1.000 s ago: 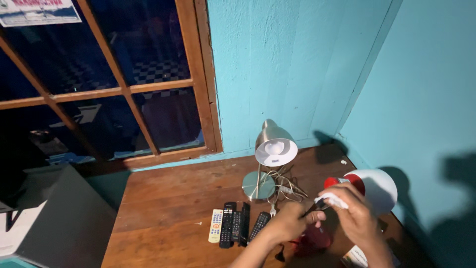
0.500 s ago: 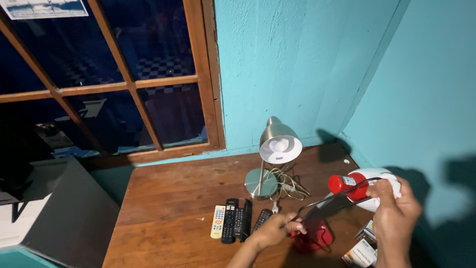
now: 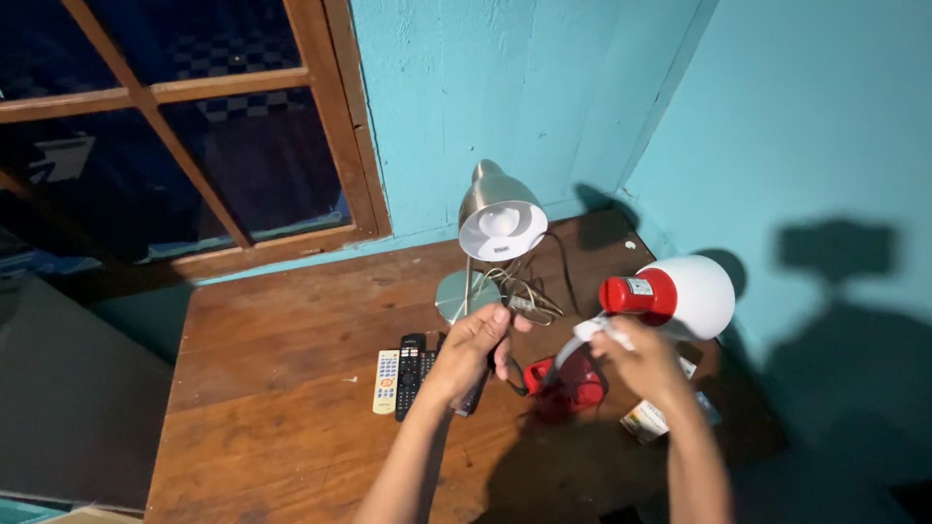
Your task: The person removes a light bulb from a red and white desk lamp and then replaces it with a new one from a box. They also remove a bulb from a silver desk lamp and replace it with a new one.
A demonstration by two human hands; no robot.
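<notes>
The left hand is closed around the dark cord of the red-and-white lamp, above the row of remotes on the bench. Behind stands a silver desk lamp. The right hand pinches a white cloth against the lamp's gooseneck, over its red base. This looks like wiping; continuing would call for sliding the cloth along the neck while the cord is held clear.

Small printed box on table's right edge; white label on red lamp neck.
</notes>
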